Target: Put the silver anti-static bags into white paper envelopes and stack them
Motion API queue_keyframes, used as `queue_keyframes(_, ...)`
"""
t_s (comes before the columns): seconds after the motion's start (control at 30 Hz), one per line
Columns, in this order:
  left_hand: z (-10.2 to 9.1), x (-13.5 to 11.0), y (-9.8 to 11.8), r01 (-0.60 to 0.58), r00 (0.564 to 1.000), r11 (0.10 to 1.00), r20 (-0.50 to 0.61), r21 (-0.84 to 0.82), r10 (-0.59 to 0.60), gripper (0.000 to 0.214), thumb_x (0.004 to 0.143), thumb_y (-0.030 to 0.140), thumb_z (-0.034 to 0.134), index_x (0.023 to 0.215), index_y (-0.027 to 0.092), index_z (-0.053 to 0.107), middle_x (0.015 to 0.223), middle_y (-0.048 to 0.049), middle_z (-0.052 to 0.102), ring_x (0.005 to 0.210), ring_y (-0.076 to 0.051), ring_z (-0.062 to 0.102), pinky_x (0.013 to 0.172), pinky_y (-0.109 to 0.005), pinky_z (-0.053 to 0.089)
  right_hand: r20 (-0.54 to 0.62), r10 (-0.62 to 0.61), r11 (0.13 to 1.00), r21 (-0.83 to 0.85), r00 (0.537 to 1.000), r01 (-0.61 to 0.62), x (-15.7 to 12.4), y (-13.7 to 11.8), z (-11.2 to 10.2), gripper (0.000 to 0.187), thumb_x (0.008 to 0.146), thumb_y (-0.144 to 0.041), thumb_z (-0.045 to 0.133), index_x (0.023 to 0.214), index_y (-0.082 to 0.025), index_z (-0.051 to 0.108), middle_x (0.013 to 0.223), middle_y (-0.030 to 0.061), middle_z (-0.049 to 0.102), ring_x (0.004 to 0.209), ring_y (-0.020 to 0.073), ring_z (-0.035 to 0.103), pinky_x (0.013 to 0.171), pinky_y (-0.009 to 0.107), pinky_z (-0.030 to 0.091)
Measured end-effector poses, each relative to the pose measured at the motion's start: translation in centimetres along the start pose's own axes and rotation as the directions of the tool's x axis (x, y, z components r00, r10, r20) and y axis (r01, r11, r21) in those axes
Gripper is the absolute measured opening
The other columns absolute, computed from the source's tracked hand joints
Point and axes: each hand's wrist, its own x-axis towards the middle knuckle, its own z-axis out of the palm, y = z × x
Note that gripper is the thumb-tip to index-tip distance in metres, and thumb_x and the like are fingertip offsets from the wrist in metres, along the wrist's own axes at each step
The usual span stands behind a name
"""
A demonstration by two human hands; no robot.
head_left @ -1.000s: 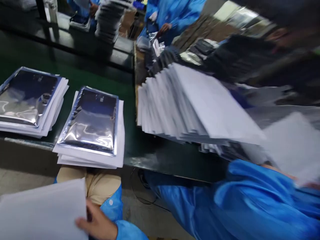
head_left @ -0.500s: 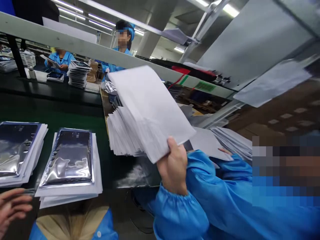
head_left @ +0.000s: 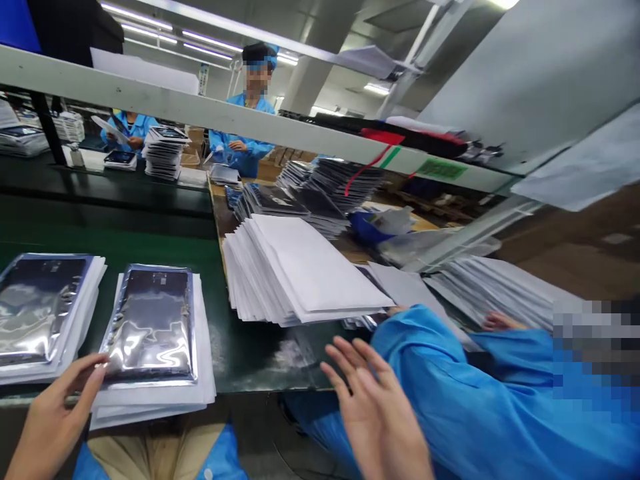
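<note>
A dark, tablet-like panel in a clear plastic sleeve [head_left: 153, 313] lies on white sheets on the dark green table. At its lower left corner, my left hand [head_left: 57, 410] pinches the edge of the sleeve between thumb and forefinger. My right hand [head_left: 373, 407] is empty in front of the table edge, palm showing and fingers apart. Just beyond it, a fanned stack of white paper packets [head_left: 315, 267] rests on the table. Another sleeved dark panel [head_left: 43, 307] lies on white sheets at the far left.
Close on the right, a co-worker's blue sleeve [head_left: 440, 380] reaches over the table near a grey-white pile [head_left: 495, 287]. Stacked dark panels [head_left: 320, 193] and a blue container [head_left: 373, 227] stand behind the paper. A white shelf beam [head_left: 180, 100] crosses above. Other workers stand beyond.
My right hand has let go of the white packet, which now lies on the stack, and has drawn back toward me. My left hand has moved right to the sleeve's corner.
</note>
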Motion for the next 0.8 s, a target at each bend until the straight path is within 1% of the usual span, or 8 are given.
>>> queue_keyframes(0.03,0.1,0.6,0.3,-0.040,0.999,0.996,-0.009,0.084,0.041,0.051,0.072,0.061,0.053,0.109,0.028,0.061,0.109,-0.0064,0.069,0.098,-0.031,0.064,0.081,-0.038,0.053,0.093,-0.012,0.993,-0.115,0.996,0.022,-1.1,1.3,0.9,0.025,0.083,-0.036,0.058,0.107,-0.028,0.060,0.110,0.0045,0.066,0.102,0.0200,0.062,0.087,0.035,0.051)
queue_keyframes(0.1,0.5,1.9,0.7,-0.150,0.989,0.960,0.022,0.236,0.149,0.053,0.077,0.058,0.048,0.113,0.021,0.058,0.114,-0.0118,0.066,0.103,-0.032,0.061,0.087,-0.039,0.048,0.362,0.074,0.945,-0.323,0.929,0.050,-2.4,4.2,3.4,0.022,0.084,-0.037,0.057,0.101,-0.023,0.062,0.103,0.0070,0.068,0.097,0.0213,0.063,0.086,0.035,0.050)
queue_keyframes(0.17,1.0,3.0,1.1,-0.213,0.976,0.916,0.038,0.341,0.213,0.051,0.080,0.055,0.043,0.110,0.016,0.058,0.109,-0.0145,0.066,0.099,-0.031,0.062,0.088,-0.039,0.046,0.468,0.130,0.911,-0.404,0.874,0.081,-2.4,6.9,6.2,0.027,0.085,-0.038,0.051,0.102,-0.020,0.061,0.099,0.0094,0.068,0.093,0.0223,0.063,0.081,0.035,0.050)
queue_keyframes(0.3,0.9,4.8,1.5,-0.127,0.991,0.898,0.008,0.421,0.136,0.051,0.079,0.058,0.042,0.104,0.015,0.055,0.082,-0.0079,0.065,0.070,-0.024,0.063,0.065,-0.032,0.048,0.520,0.138,0.892,-0.435,0.843,0.122,-1.5,10.1,9.9,0.024,0.081,-0.033,0.055,0.098,-0.019,0.064,0.080,0.0039,0.067,0.069,0.0184,0.061,0.066,0.031,0.048)
queue_keyframes(0.43,0.5,5.4,1.7,-0.172,0.985,0.905,0.097,0.389,0.146,0.036,0.081,0.057,0.041,0.076,0.022,0.052,0.059,0.0022,0.055,0.054,-0.017,0.055,0.053,-0.026,0.041,0.542,0.125,0.877,-0.452,0.831,0.163,-1.8,11.0,10.7,0.025,0.080,-0.029,0.055,0.103,-0.021,0.062,0.074,-0.0010,0.062,0.060,0.0156,0.055,0.064,0.030,0.045)
queue_keyframes(0.53,0.6,5.2,2.3,-0.208,0.977,0.903,0.036,0.377,0.211,0.031,0.084,0.051,0.040,0.073,0.024,0.049,0.054,0.0048,0.048,0.051,-0.016,0.050,0.052,-0.026,0.038,0.536,0.121,0.877,-0.452,0.836,0.162,-2.3,11.6,10.9,0.035,0.079,-0.027,0.056,0.112,-0.020,0.057,0.078,-0.0013,0.060,0.061,0.0149,0.054,0.066,0.030,0.045)
queue_keyframes(0.67,0.6,5.2,3.6,-0.152,0.988,0.980,-0.005,0.127,0.154,0.029,0.082,0.050,0.044,0.077,0.022,0.051,0.066,0.0020,0.057,0.065,-0.017,0.058,0.062,-0.026,0.044,0.571,0.135,0.894,-0.422,0.810,0.149,-2.3,12.2,10.9,0.027,0.078,-0.027,0.057,0.104,-0.020,0.062,0.077,-0.0012,0.058,0.060,0.0146,0.054,0.065,0.029,0.044)
queue_keyframes(0.8,0.3,4.7,4.3,0.087,0.986,0.985,0.156,-0.151,-0.063,0.054,0.070,0.051,0.065,0.111,0.019,0.050,0.068,0.0015,0.065,0.072,-0.022,0.065,0.066,-0.031,0.050,0.573,0.126,0.915,-0.382,0.810,0.128,-1.8,12.1,10.9,0.027,0.075,-0.028,0.062,0.101,-0.022,0.066,0.080,0.0005,0.058,0.066,0.0165,0.054,0.069,0.030,0.045)
